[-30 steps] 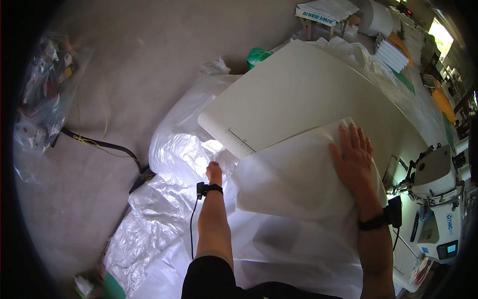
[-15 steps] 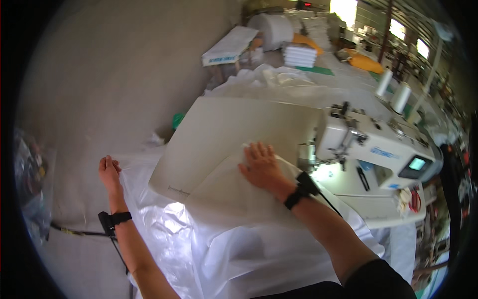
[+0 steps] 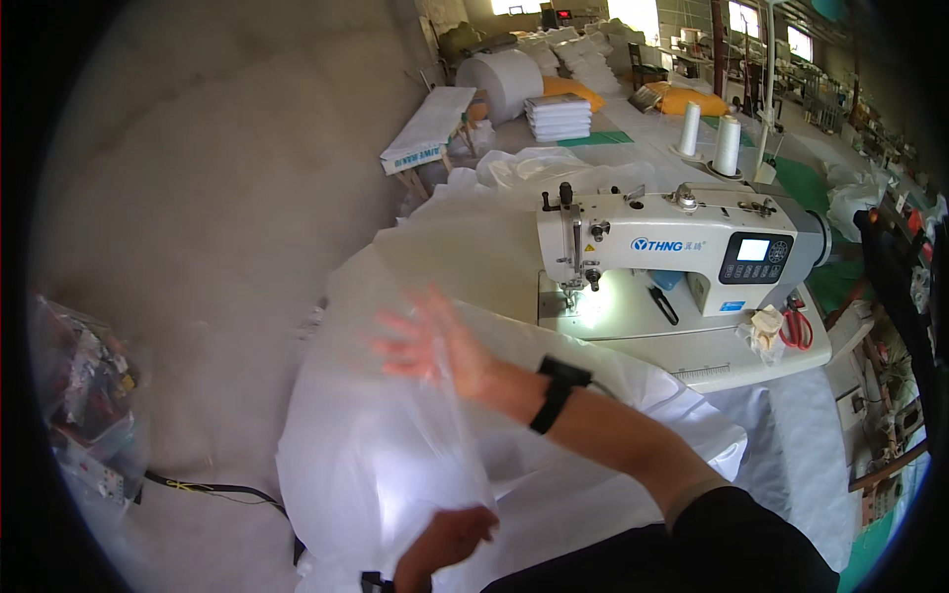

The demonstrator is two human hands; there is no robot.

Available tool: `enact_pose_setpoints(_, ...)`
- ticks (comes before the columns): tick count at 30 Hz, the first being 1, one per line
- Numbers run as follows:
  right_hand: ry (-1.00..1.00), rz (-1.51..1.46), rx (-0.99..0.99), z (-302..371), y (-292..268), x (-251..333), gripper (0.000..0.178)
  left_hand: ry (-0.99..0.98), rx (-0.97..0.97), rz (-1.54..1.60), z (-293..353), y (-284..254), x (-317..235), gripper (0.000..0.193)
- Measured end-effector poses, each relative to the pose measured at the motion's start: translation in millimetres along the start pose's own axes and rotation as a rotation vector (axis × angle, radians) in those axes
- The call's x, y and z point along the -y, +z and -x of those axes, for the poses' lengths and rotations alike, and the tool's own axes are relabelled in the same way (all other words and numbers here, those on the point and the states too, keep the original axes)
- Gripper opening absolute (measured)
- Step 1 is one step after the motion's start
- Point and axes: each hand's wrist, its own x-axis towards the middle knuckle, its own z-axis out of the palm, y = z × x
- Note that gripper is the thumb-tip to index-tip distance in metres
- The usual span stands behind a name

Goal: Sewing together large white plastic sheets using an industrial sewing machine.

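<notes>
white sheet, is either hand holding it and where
The right hand is spread open, gripping nothing. The left hand is curled by the white sheet; whether it grips any part cannot be told.

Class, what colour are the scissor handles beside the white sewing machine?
The looped scissor handles are red; best seen in the head view.

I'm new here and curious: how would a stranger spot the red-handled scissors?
Start with the white sewing machine and its pale work surface. Go to the right end, below and right of its dark control panel. The red-handled scissors lie there beside a crumpled cream scrap; their red loops set them apart from that scrap and the slim black tool farther left.
</notes>
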Motion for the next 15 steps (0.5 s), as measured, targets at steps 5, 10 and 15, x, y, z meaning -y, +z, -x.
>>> enact_pose_setpoints(5,-0.339,0.072,-0.166,90.2,-13.2,96.4,0.064,-0.552,0.428,0.01,94.0,77.6,100.7,0.022)
enact_pose_setpoints(10,-0.42,0.704,-0.63,229.4,-32.3,88.5,0.061,-0.572,0.456,-0.15,140.8,107.8,107.5,0.024)
enact_pose_setpoints(15,-0.061,1.067,-0.884,338.2,-61.6,41.7,0.024,-0.489,0.405,-0.343,110.3,39.7,-22.7,0.031)
